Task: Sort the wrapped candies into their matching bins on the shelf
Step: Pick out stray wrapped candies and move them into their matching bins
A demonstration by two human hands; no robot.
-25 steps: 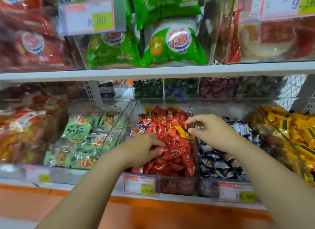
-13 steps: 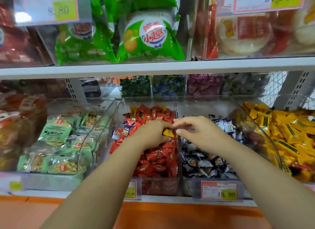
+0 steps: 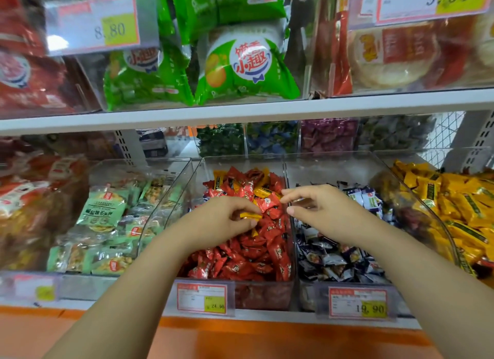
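My left hand [image 3: 219, 221] hovers over the clear bin of red candies [image 3: 256, 251], with its fingers closed on a yellow wrapped candy [image 3: 250, 216]. Several more yellow candies [image 3: 263, 191] lie mixed among the red ones at the back of that bin. My right hand [image 3: 318, 210] is just right of the left, above the divider, thumb and forefinger apart and nothing clearly in them. To the right stands the bin of dark blue and white candies [image 3: 339, 259], then the bin of yellow candies [image 3: 459, 206].
A bin of green snack packs [image 3: 104, 214] stands left of the red bin. Price tags [image 3: 202, 300] hang on the bin fronts. Small bins of green, blue and purple sweets [image 3: 272, 138] sit behind. The upper shelf edge [image 3: 240, 112] overhangs, holding green bags [image 3: 240, 64].
My left hand moved up from the red pile and took hold of a yellow candy. My right hand let it go and drew slightly right. The view shifted.
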